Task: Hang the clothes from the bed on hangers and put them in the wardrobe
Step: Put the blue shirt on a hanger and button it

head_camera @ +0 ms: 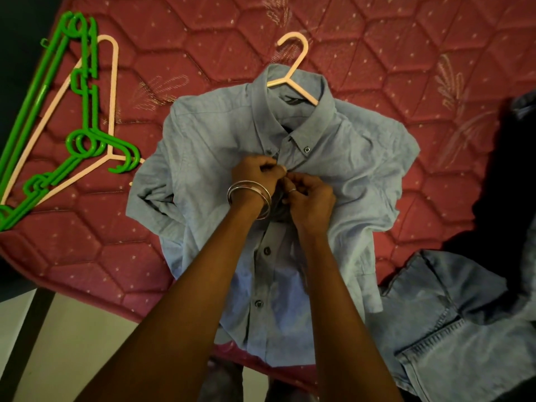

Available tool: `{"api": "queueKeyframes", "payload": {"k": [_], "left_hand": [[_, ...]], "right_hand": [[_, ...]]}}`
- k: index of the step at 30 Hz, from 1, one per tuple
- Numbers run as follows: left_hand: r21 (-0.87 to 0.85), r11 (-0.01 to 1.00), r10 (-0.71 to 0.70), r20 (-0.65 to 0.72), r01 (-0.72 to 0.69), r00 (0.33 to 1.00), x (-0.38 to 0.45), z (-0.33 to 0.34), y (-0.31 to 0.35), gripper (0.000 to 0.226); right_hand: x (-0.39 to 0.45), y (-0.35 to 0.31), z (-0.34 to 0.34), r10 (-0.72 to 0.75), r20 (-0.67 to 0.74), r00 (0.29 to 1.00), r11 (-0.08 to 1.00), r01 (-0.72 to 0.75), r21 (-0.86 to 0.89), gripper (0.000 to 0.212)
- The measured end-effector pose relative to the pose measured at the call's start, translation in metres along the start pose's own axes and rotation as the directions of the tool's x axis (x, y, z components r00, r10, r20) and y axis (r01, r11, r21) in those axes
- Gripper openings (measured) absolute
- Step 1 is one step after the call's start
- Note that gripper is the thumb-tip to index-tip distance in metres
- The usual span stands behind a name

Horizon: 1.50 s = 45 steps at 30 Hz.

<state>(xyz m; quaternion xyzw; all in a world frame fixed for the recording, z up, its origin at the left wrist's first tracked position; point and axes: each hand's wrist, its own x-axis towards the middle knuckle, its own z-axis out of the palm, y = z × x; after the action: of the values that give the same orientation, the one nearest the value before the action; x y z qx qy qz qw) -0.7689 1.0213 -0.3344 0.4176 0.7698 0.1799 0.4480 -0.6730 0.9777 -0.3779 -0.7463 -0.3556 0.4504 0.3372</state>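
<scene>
Buttoning the shirt on the bed

Spare hangers (pixel 78 117) lie by the bed's (pixel 377 39) left edge, jeans (pixel 452 323) at its right. The pale blue shirt (pixel 220 134) lies mid-bed, crumpled, a pink hanger (pixel 293 79) in its collar; my left hand (pixel 255 175) and right hand (pixel 310 198) both pinch its front placket.

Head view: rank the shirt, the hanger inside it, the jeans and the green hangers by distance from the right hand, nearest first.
1. Shirt, pinched by the right hand.
2. Hanger, ahead at the collar.
3. Jeans, lower right.
4. Green hangers, far left.
</scene>
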Motion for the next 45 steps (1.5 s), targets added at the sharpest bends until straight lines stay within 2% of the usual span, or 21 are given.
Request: {"api": "queueKeyframes", "payload": {"k": [3, 5, 7, 11, 15, 19, 22, 25, 27, 31, 34, 36, 37, 40, 43, 45], "left_hand": [[0.103, 0.992, 0.070, 0.028, -0.072, 0.997, -0.001, 0.000, 0.002, 0.018], [0.105, 0.990, 0.095, 0.024, -0.097, 0.995, -0.004, 0.002, 0.005, 0.021], [0.072, 0.996, 0.061, -0.012, -0.060, 0.998, -0.006, 0.003, 0.003, 0.026], [-0.109, 0.981, -0.161, 0.007, 0.161, 0.987, -0.005, 0.007, 0.001, 0.019], [0.022, 0.995, -0.093, -0.044, 0.094, 0.995, -0.006, 0.010, 0.008, 0.027], [0.072, 0.996, -0.043, -0.102, 0.050, 0.994, -0.005, 0.009, 0.009, 0.028], [0.042, 0.999, -0.017, -0.102, 0.021, 0.995, -0.004, 0.009, 0.007, 0.026], [-0.113, 0.993, -0.056, -0.104, 0.044, 0.993, -0.006, 0.011, 0.004, 0.011], [-0.153, 0.986, -0.078, -0.094, 0.063, 0.993, -0.006, 0.012, 0.003, 0.014], [-0.064, 0.996, -0.061, -0.091, 0.055, 0.994, -0.007, 0.012, 0.006, 0.017], [-0.013, 0.998, -0.057, -0.074, 0.056, 0.996, -0.005, 0.013, 0.008, 0.019], [-0.022, 0.999, -0.049, -0.059, 0.048, 0.997, -0.005, 0.016, 0.008, 0.019], [-0.032, 0.999, -0.043, -0.057, 0.041, 0.997, -0.005, 0.016, 0.008, 0.019], [-0.077, 0.996, -0.043, -0.042, 0.039, 0.998, -0.003, 0.016, 0.007, 0.020], [-0.157, 0.985, -0.072, 0.003, 0.071, 0.997, 0.001, 0.015, 0.002, 0.018], [-0.134, 0.991, -0.015, 0.008, 0.015, 1.000, 0.001, 0.013, 0.000, 0.021]], "right_hand": [[0.001, -0.003, -0.005, -0.060, -0.008, 0.998, 0.996, 0.059, -0.061, 0.013], [0.003, -0.007, -0.009, -0.100, -0.034, 0.994, 0.991, 0.097, -0.088, 0.012], [0.002, -0.013, -0.011, -0.167, -0.047, 0.985, 0.975, 0.158, -0.155, 0.012], [-0.005, -0.014, -0.006, -0.263, -0.064, 0.963, 0.939, 0.241, -0.245, 0.012], [-0.006, -0.016, -0.005, -0.295, -0.096, 0.951, 0.924, 0.258, -0.281, 0.010], [-0.006, -0.021, -0.011, -0.258, -0.034, 0.965, 0.947, 0.246, -0.204, 0.010], [-0.004, -0.026, -0.016, -0.134, 0.007, 0.991, 0.990, 0.134, -0.048, 0.006], [-0.002, -0.026, -0.019, -0.080, 0.022, 0.997, 0.996, 0.080, 0.025, 0.006], [-0.002, -0.025, -0.019, -0.060, 0.025, 0.998, 0.997, 0.059, 0.054, 0.011], [-0.003, -0.022, -0.015, -0.118, -0.007, 0.993, 0.991, 0.117, -0.065, 0.007], [0.000, -0.018, -0.009, -0.134, -0.018, 0.991, 0.977, 0.129, -0.169, 0.018], [-0.002, -0.016, -0.007, -0.130, -0.049, 0.990, 0.975, 0.119, -0.186, 0.018], [-0.005, -0.017, -0.007, -0.113, -0.078, 0.991, 0.983, 0.100, -0.154, 0.016], [-0.009, -0.017, -0.007, 0.050, -0.110, 0.993, 0.994, -0.040, 0.098, 0.011], [-0.008, -0.018, -0.014, 0.114, 0.055, 0.992, 0.936, -0.126, 0.329, 0.005], [-0.006, -0.023, -0.022, 0.104, 0.172, 0.980, 0.909, -0.164, 0.384, 0.007]]}}
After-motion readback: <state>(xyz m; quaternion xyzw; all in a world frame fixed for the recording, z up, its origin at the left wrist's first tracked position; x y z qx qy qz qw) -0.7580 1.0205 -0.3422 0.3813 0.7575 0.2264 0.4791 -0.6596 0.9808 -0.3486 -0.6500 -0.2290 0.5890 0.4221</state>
